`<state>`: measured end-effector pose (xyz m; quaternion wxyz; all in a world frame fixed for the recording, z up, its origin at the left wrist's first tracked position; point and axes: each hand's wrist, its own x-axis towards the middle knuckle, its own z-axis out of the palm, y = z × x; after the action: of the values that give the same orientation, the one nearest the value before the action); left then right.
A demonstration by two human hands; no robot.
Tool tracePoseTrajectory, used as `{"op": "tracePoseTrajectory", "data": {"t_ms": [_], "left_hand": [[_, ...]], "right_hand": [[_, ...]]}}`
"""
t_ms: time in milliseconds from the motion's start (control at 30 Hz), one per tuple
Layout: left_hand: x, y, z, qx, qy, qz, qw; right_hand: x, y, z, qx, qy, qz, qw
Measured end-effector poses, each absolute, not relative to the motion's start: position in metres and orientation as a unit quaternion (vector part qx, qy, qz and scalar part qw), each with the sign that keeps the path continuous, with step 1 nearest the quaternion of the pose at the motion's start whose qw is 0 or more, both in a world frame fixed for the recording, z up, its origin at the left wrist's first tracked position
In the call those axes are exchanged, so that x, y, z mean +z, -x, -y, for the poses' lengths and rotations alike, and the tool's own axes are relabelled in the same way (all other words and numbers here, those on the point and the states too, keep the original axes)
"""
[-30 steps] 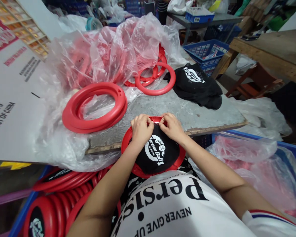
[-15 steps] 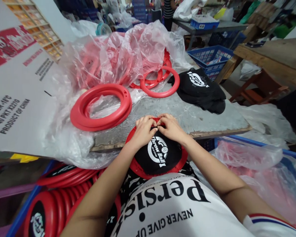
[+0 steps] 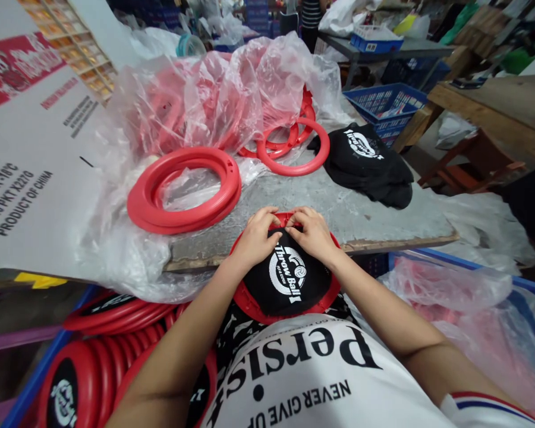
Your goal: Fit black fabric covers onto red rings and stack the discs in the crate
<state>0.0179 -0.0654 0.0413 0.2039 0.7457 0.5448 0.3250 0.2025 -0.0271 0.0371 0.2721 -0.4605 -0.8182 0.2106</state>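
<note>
A black fabric disc (image 3: 261, 288) printed "Throw Ball" lies within a red plastic ring (image 3: 249, 307) between my body and the table edge. My left hand (image 3: 259, 236) grips the far rim from the left, its thumb and fingers pinching the fabric edge against the ring. From the right, my right hand (image 3: 311, 233) pinches the fabric at the same far rim, close beside the left. The fingertips partly cover what they hold. Farther off, several loose red rings (image 3: 185, 217) are stacked on the table, and a pile of black printed fabric discs (image 3: 370, 172) lies to the right.
Clear plastic bags of red rings (image 3: 196, 95) cover the table's back. Finished red-rimmed discs (image 3: 111, 324) fill a blue crate at lower left. A blue crate (image 3: 455, 257) with bagged pink-red pieces stands at lower right. A printed carton (image 3: 31, 148) stands at left.
My hands shift slightly along the ring's far rim, coming together and then a little apart while pinching the fabric. The camera view has swung slightly.
</note>
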Motion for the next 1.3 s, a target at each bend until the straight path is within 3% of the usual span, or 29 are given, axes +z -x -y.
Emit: {"op": "tracePoseTrajectory", "data": {"t_ms": [600, 1300], "left_hand": [[0.044, -0.025, 0.060, 0.377, -0.688, -0.576, 0.230], [0.040, -0.033, 0.053, 0.362, -0.666, -0.624, 0.188]], "right_hand": [[0.032, -0.199, 0.030, 0.190, 0.479, 0.806, 0.293], [0.035, -0.193, 0.031, 0.156, 0.505, 0.806, 0.266]]}}
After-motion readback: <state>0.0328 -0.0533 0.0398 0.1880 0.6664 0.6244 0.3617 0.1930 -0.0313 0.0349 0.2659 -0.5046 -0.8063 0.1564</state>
